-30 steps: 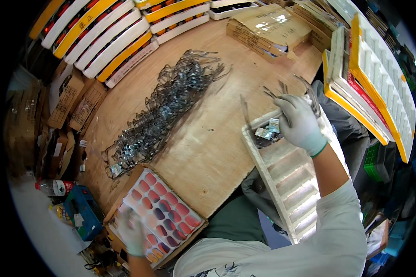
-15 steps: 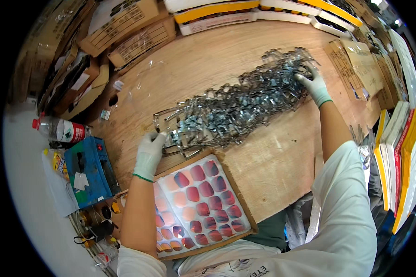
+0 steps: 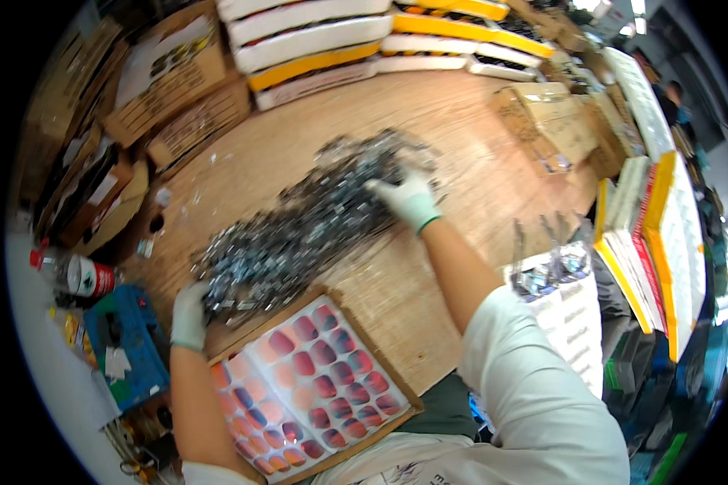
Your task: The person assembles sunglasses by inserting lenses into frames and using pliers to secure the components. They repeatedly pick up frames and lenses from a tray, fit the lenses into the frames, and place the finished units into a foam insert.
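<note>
Since both gloved hands sit at its ends, start with the pile of dark spectacle frames (image 3: 299,230): it lies diagonally on the wooden table (image 3: 408,311), near end left, far end right, blurred, single pieces hard to pick out. Left hand (image 3: 189,317) is at the near-left end, fingers against the frames; fingertips lost in blur, so can't tell how open or whether they've got hold of anything. Right hand (image 3: 411,200) is at the far-right end, thumb spread away from the fingers; fingertips merge with the pile, can't tell if they grip. Just nearer the body: shallow cardboard box (image 3: 417,402), rows of tinted lenses (image 3: 323,352) on a white sheet, its far corner right by the pile. Left forearm crosses in front of the box's left side, hiding part of it. Right of the table edge: white slotted tray (image 3: 554,331), some loose frames (image 3: 534,280) in its far end; right sleeve overlaps its near part. Beyond it, yellow-edged trays (image 3: 660,242) on edge. Far side: stacked trays (image 3: 309,58) back centre, carton (image 3: 554,121) back right, cardboard boxes (image 3: 194,125) back left. Left side: red-capped bottle (image 3: 79,272), blue device (image 3: 129,339) just nearer than it.
</note>
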A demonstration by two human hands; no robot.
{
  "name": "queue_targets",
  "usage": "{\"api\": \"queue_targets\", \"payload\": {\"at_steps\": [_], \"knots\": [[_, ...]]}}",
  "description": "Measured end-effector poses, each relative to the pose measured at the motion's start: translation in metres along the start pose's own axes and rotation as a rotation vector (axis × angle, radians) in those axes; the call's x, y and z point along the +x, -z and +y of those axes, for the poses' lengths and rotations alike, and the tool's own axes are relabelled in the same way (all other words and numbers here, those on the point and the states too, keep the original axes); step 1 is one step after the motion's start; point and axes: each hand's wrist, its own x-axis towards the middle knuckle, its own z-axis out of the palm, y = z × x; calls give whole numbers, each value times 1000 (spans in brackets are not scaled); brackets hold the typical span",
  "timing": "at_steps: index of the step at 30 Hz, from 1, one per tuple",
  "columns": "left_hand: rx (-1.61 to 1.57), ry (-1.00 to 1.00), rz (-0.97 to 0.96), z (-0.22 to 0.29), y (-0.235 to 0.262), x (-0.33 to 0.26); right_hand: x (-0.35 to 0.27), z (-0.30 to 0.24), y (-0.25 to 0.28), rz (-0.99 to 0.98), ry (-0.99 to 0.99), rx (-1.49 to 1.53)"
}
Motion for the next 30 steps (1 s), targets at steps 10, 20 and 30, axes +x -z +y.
{"api": "queue_targets", "payload": {"at_steps": [10,20,30], "knots": [[-135,-101,194,18,23,-69,-128,-20,31,140,172,-49],[311,-570,166,62,22,-221,-348,29,42,242,216,51],[-114,-445,-29,3,82,-386,-403,-130,-51,-560,572,-59]]}}
